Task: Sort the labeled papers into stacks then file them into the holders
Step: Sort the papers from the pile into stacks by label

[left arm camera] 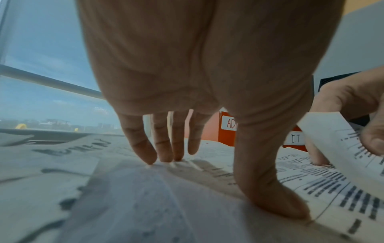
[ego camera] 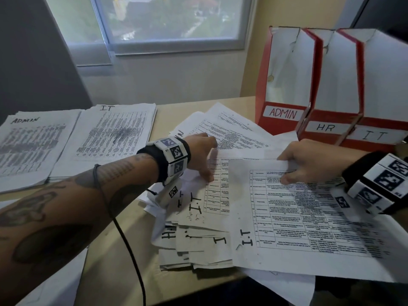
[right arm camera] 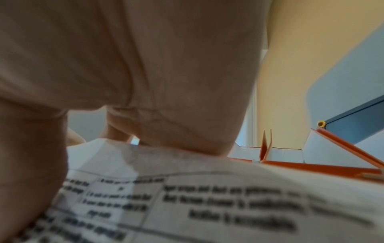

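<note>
A loose pile of printed sheets (ego camera: 205,217), hand-lettered IT, HR and ADMIN, covers the desk's middle. My right hand (ego camera: 309,164) pinches the far edge of the top IT sheet (ego camera: 298,217), thumb on top, lifting it; that sheet (right arm camera: 207,197) fills the right wrist view. My left hand (ego camera: 203,155) presses straight fingertips (left arm camera: 149,157) and thumb (left arm camera: 270,197) flat on the pile beside it. Sorted ADMIN stack (ego camera: 28,146) and IT stack (ego camera: 110,133) lie at the left. Three red holders stand at the back right: ADMIN holder (ego camera: 284,85), HR holder (ego camera: 331,89), IT holder (ego camera: 384,96).
A window (ego camera: 167,21) and grey wall stand behind the desk. A black cable (ego camera: 130,250) hangs from my left wrist over the bare desk front. More white paper (ego camera: 287,286) overhangs the near desk edge.
</note>
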The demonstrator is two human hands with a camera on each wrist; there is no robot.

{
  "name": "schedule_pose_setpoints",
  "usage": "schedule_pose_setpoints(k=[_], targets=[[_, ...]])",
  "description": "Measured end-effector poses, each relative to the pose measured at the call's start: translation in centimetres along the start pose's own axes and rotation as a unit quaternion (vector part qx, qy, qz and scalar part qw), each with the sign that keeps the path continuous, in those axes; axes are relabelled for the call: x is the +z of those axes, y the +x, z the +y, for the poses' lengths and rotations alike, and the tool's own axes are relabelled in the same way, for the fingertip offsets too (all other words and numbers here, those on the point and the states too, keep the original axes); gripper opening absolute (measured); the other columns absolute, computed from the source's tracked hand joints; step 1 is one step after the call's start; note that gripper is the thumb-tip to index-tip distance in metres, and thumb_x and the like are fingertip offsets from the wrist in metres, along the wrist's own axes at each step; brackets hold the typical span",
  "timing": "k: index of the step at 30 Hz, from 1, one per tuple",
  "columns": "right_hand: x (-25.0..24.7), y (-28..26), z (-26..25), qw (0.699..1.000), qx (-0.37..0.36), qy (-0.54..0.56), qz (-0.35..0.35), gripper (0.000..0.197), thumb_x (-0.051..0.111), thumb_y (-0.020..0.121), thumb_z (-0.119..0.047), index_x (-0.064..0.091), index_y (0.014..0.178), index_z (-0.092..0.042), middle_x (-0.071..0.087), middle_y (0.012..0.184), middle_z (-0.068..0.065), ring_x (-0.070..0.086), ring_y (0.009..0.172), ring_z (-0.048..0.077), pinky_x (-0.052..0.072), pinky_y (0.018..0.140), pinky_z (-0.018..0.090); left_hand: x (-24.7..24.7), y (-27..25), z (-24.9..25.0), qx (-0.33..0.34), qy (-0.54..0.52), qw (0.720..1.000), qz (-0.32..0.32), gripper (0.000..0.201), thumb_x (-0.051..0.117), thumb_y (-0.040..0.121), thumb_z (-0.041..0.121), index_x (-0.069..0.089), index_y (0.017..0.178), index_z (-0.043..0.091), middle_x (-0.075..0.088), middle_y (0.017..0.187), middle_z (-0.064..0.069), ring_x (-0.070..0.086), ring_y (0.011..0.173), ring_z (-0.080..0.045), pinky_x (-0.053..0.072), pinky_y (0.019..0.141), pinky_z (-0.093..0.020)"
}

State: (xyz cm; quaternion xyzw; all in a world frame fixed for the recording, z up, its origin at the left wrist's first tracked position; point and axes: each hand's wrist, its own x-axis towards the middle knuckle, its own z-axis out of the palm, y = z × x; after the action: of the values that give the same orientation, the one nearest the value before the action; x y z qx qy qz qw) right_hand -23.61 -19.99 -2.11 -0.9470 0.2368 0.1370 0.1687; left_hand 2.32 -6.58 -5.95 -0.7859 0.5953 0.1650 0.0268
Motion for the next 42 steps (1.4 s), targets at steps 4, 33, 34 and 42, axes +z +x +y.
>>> schedule_pose_setpoints(k=[4,33,34,42], targets=[[-0.2,0.3,-0.2,1.000,0.005,-0.008,0.004,0.016,0.081,0.087,-0.039,0.078,0.102,-0.040,0.077,0.088,-0.022,0.070,0.083,0.000,0.058,0.083,0.030,-0.5,0.0,0.5,-0.023,0.014,1.000,-0.008,0.086,0.097,0.055,0.056,0.064,0.127,0.023,0.058,0.114,0.005,0.058,0.113,-0.024,0.054,0.101,-0.045],[-4.7,-3.3,4.3,0.970,0.011,0.184,0.156,0.043,0.101,0.057,-0.039,0.077,0.085,-0.060,0.079,0.084,-0.019,0.074,0.079,-0.002,0.056,0.073,0.011,-1.4,-1.9,-4.1,-0.003,0.001,1.000,0.011,0.083,0.089,0.065,0.061,0.060,0.137,0.030,0.062,0.123,0.009,0.057,0.102,-0.014,0.050,0.097,-0.037],[-4.8,-3.4,4.3,0.966,0.017,0.203,0.157,0.041,0.101,0.058,-0.033,0.077,0.081,-0.058,0.079,0.084,-0.017,0.075,0.078,-0.001,0.056,0.071,0.009,-1.2,-1.5,-4.1,-0.008,0.001,1.000,0.009,0.085,0.090,0.063,0.061,0.060,0.136,0.030,0.062,0.120,0.009,0.056,0.102,-0.015,0.049,0.096,-0.036],[-4.3,-3.2,3.8,0.973,0.021,0.176,0.144,0.038,0.096,0.052,-0.062,0.082,0.084,-0.046,0.080,0.090,-0.019,0.075,0.083,-0.002,0.062,0.079,0.029,-1.6,-0.1,-3.9,-0.040,-0.069,0.989,0.126,0.035,0.086,0.068,0.057,0.063,0.079,0.034,0.071,0.092,0.000,0.062,0.084,-0.018,0.050,0.069,-0.030]])
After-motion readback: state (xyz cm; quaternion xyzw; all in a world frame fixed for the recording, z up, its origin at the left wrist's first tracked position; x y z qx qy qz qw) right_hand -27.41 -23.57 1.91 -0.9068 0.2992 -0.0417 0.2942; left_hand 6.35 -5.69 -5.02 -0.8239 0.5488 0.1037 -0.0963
